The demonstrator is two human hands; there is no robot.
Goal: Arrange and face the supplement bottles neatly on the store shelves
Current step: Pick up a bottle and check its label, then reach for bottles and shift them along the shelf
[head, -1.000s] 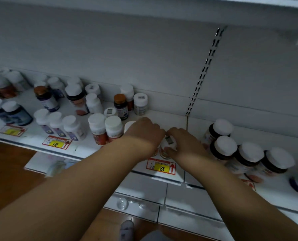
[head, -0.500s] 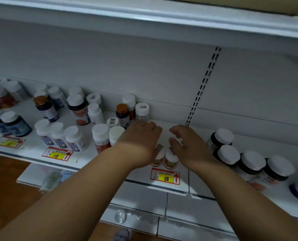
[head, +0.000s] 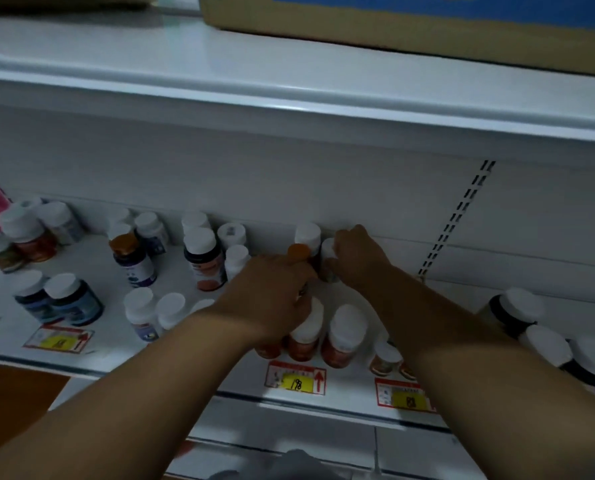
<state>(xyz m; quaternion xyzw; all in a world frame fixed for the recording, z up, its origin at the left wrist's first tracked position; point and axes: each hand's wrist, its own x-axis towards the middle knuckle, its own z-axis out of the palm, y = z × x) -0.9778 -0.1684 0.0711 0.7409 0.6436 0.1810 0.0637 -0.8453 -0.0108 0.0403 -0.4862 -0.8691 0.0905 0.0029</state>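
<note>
A person reaches both bare arms deep into a white store shelf [head: 91, 362] crowded with supplement bottles. The right hand [head: 356, 258], far back near the rear panel, curls its fingers around a white-capped bottle [head: 328, 258] that stands just beside an orange-capped bottle [head: 299, 251] and another white-capped one [head: 307, 233] behind it. The left hand [head: 272, 299] lies with its back up over the front rows, its fingers bent down among the bottles close to the orange cap; whether it actually grips anything cannot be told from here, since the fingertips are hidden.

Just under the left wrist stand two amber bottles with white caps [head: 344, 336], side by side at the shelf's front edge above a red-and-yellow price tag [head: 296, 378]. A smaller amber bottle [head: 386, 358] sits to their right, partly hidden by the right forearm, above a second tag [head: 405, 398].

Further left, bottles stand loosely and unevenly: a dark bottle with a white cap [head: 204, 261], a blue-labelled one with a brown cap [head: 131, 259], and a pair of blue bottles [head: 71, 299] nearer the front. At the far right, dark bottles with white caps [head: 545, 344] cluster together. A cardboard box [head: 410, 19] rests on the shelf above.
</note>
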